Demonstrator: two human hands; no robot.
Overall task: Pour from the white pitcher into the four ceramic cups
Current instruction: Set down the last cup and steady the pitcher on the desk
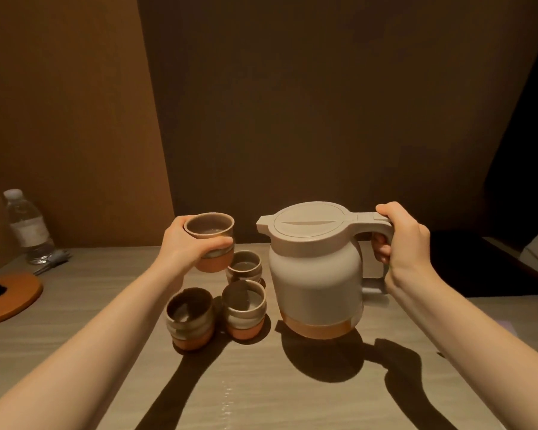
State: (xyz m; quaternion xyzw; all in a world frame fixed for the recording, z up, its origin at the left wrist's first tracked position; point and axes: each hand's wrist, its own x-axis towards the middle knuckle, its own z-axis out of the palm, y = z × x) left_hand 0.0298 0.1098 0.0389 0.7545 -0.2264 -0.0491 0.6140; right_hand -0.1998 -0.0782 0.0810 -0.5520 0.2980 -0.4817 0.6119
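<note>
Right grip: the right hand [406, 243] is curled round the handle of the white pitcher [316, 274], thumb on top near the lid's lever, fingers wrapped through the loop.
Left grip: the left hand [185, 243] holds the raised cup [213, 240] round its side, thumb across the front, fingers behind it.
White pitcher: upright, lid on, spout pointing left toward the raised cup; whether its copper-coloured base touches the counter [292, 392] or hangs just above it I cannot tell.
Raised cup: held level above the counter, left of the spout and apart from it.
Far cup [244, 268]: on the counter just below the raised cup, beside the pitcher's body.
Near right cup [244, 308]: on the counter, just in front of the far cup.
Near left cup [190, 318]: darker inside, just beside the near right cup.
Far left: a water bottle [27, 226] stands at the counter's back edge; an orange round board [10, 297] lies in front of it.
</note>
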